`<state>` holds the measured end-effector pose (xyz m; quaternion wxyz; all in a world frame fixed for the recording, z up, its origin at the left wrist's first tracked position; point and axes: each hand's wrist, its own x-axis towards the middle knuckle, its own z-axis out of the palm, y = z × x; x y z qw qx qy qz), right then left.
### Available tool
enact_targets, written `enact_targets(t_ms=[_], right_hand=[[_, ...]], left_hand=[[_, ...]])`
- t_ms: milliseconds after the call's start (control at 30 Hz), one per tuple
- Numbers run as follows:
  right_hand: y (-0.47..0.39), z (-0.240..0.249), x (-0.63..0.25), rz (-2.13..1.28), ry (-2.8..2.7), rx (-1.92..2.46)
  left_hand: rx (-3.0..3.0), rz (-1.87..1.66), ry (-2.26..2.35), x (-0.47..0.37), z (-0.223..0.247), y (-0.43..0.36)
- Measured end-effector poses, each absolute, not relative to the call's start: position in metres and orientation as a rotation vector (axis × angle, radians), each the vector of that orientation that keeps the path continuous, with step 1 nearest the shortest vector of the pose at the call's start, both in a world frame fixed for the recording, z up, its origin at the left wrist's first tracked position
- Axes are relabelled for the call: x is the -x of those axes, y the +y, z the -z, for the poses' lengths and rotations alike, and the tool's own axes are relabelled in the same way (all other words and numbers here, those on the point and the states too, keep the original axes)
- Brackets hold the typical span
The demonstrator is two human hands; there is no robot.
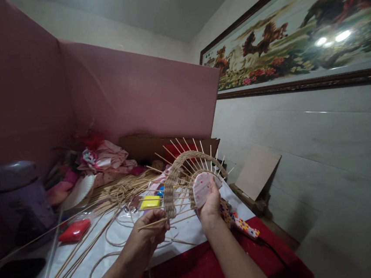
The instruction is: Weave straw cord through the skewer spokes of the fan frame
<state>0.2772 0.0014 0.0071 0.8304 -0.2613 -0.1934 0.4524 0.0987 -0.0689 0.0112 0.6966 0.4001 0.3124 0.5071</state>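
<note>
A pink panel (142, 99) rises behind the woven twine fan frame (175, 168), and a framed horse picture (262, 48) hangs on the wall above and to the right of it. The desk (188, 276), covered in red and white, lies beneath the frame. A purple lidded container (36, 201) stands well to the frame's left; between the two, a loose bundle of thin sticks (121, 186) is heaped.

The frame itself is held up between the two hands, its curved band arching above them and its sticks radiating outward. At the lower left end of the band, the left hand (151, 229) has its fingers closed on a stick. At the frame's inner curve, the right hand (209, 204) grips a red-spotted oval disc (201, 189), thumb across its face. A flower-patterned item (246, 228) lies to the frame's lower right, near the right wrist. A red packet (74, 231) sits well left of the frame, while a smaller yellow packet (150, 202) shows just left of the band.
</note>
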Motion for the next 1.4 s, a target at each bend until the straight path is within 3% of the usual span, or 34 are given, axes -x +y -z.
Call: enact_targets(t_ms=[433,900,1400], right_hand=[[-0.014,-0.023,-0.260,-0.969,-0.185,0.497],[-0.045,-0.023,-0.214,-1.491,-0.653,0.339],[-0.047,-0.022,-0.210,-1.513,-0.788,0.362]], left_hand=[[-0.982,-1.286,0.874,-0.103,-0.011,-0.076],[-0.881,-1.299,0.739,-0.086,-0.015,-0.067],[-0.944,-1.340,0.834,-0.083,-0.019,-0.067]])
